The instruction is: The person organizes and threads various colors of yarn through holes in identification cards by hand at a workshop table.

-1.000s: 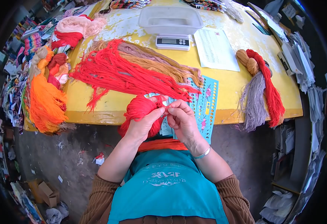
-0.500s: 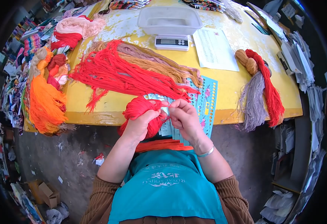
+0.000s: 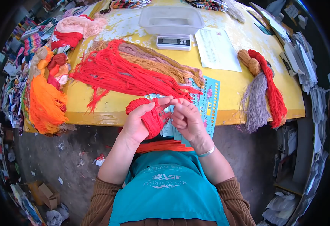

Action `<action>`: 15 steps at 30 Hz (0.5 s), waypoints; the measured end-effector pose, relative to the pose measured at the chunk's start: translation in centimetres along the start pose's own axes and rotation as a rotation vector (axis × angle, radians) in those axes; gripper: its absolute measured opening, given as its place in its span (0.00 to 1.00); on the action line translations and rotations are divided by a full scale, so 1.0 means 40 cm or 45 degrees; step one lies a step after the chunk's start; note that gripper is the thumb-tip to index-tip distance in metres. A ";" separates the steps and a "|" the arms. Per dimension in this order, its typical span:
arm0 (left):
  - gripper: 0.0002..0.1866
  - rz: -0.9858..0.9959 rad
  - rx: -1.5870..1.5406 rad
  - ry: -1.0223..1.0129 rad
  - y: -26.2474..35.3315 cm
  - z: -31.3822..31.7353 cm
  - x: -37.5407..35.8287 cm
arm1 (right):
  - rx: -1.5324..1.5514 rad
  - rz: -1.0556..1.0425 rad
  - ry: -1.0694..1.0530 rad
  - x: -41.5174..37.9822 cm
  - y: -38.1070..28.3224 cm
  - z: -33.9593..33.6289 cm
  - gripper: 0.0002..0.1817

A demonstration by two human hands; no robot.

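Observation:
A bundle of red thread (image 3: 155, 122) rests in my left hand (image 3: 134, 122), its strands looped over the palm and wrapped by the fingers. My right hand (image 3: 189, 122) meets the left fingertips, thumb and forefinger pinched together; what lies in that pinch is too small to make out. Under and behind both hands are teal cards with punched holes (image 3: 212, 100), fanned at the table edge. Long loose red strands (image 3: 123, 73) spread just beyond my hands, over tan and mauve thread (image 3: 150, 60). Orange-red thread (image 3: 165, 146) lies across my lap above the teal apron (image 3: 168, 188).
On the yellow table (image 3: 116, 117) stand a digital scale (image 3: 173, 42) and a clear plastic tub (image 3: 171, 22). A printed sheet (image 3: 217, 49) lies beside them. Knotted thread bundles hang over the edge, orange (image 3: 46, 101) at left and red and grey (image 3: 264, 90) at right.
My left hand has turned its palm more upward, and the red bundle in it looks more compact. My right hand stays close to the left fingertips, with its pinch slightly shifted.

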State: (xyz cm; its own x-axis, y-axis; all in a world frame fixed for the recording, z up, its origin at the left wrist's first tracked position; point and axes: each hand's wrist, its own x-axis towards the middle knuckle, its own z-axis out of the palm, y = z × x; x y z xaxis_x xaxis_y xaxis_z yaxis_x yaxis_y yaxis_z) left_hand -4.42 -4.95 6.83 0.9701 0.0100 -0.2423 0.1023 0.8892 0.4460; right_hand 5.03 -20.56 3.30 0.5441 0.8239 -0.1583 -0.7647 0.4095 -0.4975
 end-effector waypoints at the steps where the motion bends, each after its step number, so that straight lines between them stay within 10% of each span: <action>1: 0.25 0.013 0.012 -0.073 -0.002 -0.002 0.001 | 0.000 -0.001 0.001 -0.001 0.002 0.010 0.08; 15: 0.22 0.092 0.245 0.038 -0.024 -0.003 0.007 | -0.568 -0.079 0.210 -0.005 0.039 0.058 0.05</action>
State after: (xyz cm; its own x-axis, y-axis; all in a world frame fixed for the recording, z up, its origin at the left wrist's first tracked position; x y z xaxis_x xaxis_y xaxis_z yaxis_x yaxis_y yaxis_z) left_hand -4.28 -5.73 6.24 0.9699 0.0870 -0.2276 0.0751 0.7820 0.6188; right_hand 2.93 -19.16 4.54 0.6590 0.7155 -0.2322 -0.5262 0.2179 -0.8220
